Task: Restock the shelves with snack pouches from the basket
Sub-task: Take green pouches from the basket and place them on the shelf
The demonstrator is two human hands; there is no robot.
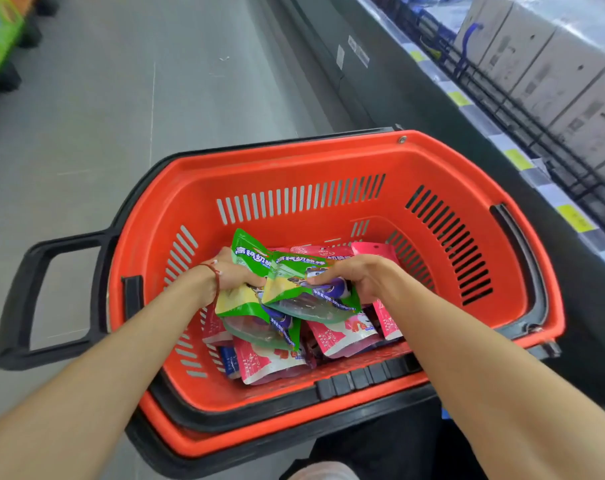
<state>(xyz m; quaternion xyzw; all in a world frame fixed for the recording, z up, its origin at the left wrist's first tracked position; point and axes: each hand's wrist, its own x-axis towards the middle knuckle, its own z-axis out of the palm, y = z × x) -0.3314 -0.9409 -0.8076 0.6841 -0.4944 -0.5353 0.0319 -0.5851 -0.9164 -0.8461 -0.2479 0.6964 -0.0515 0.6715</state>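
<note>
Both my hands are down inside a red plastic basket (328,161) with slotted walls. My left hand (230,273) grips a green snack pouch (249,313) by its middle. My right hand (358,275) grips a second green pouch (304,292) that overlaps the first. Under them, several pink pouches (342,336) lie flat on the basket floor, and a blue one (229,362) shows at the near left. A red string is tied round my left wrist.
The basket has a black pull handle (27,299) sticking out left. A dark shelf unit (501,143) with yellow price tags runs along the right, stocked with grey boxes (550,67). Grey aisle floor (121,98) stretches ahead; colourful goods stand far left.
</note>
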